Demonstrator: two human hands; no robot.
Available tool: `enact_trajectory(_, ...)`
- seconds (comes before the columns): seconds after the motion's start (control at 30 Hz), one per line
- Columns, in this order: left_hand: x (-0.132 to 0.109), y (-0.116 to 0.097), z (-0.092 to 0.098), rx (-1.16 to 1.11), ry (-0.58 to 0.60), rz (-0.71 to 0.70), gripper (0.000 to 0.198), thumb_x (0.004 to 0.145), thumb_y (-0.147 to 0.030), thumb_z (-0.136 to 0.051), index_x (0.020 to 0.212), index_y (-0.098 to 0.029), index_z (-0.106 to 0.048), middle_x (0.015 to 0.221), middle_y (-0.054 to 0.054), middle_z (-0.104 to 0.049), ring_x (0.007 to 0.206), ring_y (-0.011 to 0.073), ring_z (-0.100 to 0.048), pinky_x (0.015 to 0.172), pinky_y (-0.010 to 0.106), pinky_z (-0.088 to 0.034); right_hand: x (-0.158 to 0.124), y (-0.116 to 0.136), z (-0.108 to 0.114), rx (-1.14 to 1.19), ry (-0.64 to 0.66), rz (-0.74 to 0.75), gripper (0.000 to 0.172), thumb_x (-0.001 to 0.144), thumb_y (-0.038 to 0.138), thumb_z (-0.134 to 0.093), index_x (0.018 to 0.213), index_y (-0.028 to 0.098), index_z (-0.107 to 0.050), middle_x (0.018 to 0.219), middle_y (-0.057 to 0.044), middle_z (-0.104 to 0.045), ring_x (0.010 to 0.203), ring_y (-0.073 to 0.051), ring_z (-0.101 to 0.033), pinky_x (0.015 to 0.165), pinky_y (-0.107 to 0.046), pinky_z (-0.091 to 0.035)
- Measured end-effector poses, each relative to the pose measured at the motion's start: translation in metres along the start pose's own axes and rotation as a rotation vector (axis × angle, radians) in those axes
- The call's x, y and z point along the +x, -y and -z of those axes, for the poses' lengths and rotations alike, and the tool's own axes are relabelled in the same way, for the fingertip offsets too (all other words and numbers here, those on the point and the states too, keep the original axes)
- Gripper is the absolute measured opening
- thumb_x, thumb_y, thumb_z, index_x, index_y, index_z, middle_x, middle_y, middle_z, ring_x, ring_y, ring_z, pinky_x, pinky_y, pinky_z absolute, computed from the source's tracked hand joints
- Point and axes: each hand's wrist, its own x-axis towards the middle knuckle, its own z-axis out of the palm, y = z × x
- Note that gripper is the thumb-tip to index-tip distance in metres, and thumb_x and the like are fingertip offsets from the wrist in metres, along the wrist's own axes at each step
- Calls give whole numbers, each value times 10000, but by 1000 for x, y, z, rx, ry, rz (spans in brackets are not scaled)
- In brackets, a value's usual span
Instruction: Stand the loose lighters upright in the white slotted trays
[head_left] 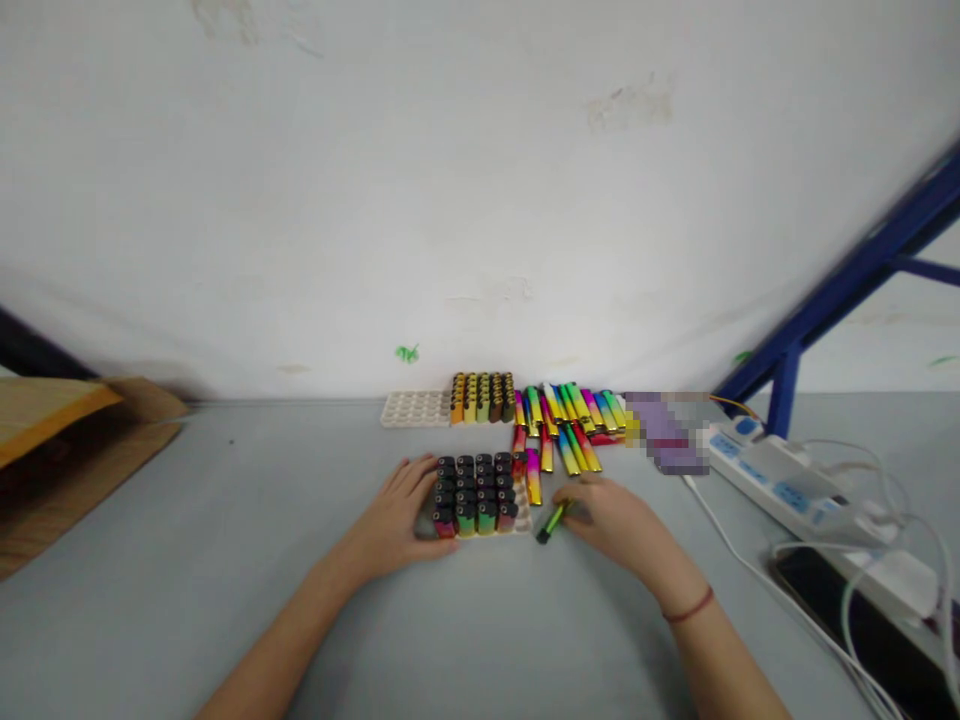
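Several lighters with black tops [475,490] stand upright in rows in a white holed tray [523,515], whose right end shows open holes. My left hand [396,518] wraps the tray's left end, its fingers along the side and the thumb at the front corner. To the right of the tray, my right hand [600,515] pinches a green lighter [553,522], tilted with its black top pointing down toward the table. Close by, a pink and yellow shiny lighter [533,475] lies near the tray's right side.
Against the wall, a second holed tray [416,408] holds upright gold-topped lighters [482,398]. Shiny multicoloured lighters [570,415] lie in a pile beside it. A power strip [795,490] with white cables [750,570] runs along the right; cardboard [90,470] sits at left.
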Motion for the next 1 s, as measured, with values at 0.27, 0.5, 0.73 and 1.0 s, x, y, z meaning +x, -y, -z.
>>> enact_trajectory(0.27, 0, -1, 0, 3, 23, 14, 810, 718, -653, -680, 1297, -109, -525, 1395, 216, -502, 1298, 385, -465, 1126, 566, -317, 1, -15, 8, 286, -113, 145, 139, 838, 165, -510, 891, 158, -639, 867, -84, -652, 767, -198, -589, 717, -306, -443)
enact_trajectory(0.5, -1, 4, -3, 0, -5, -12, 804, 730, -664, -660, 1299, -112, -520, 1385, 218, -512, 1287, 387, -476, 1115, 586, -324, 22, -23, -8, 756, -375, 97, 331, 934, 466, -414, 780, 198, -534, 686, 5, -539, 647, -158, -502, 621, -279, -404)
enact_trajectory(0.73, -1, 4, -4, -4, -2, -12, 794, 734, -665, -656, 1308, -135, -512, 1392, 206, -513, 1296, 373, -472, 1118, 576, -320, 31, -17, -25, 956, -459, 102, 348, 887, 545, -510, 997, 225, -428, 734, 18, -552, 652, -159, -510, 608, -276, -398)
enact_trajectory(1.0, -1, 4, -4, -1, 0, -7, 765, 732, -666, -654, 1287, -155, -530, 1384, 197, -525, 1293, 370, -480, 1120, 568, -324, 29, -1, -20, 794, -635, -134, 478, 813, 618, -541, 601, 204, -430, 572, 44, -364, 579, -125, -369, 546, -264, -274)
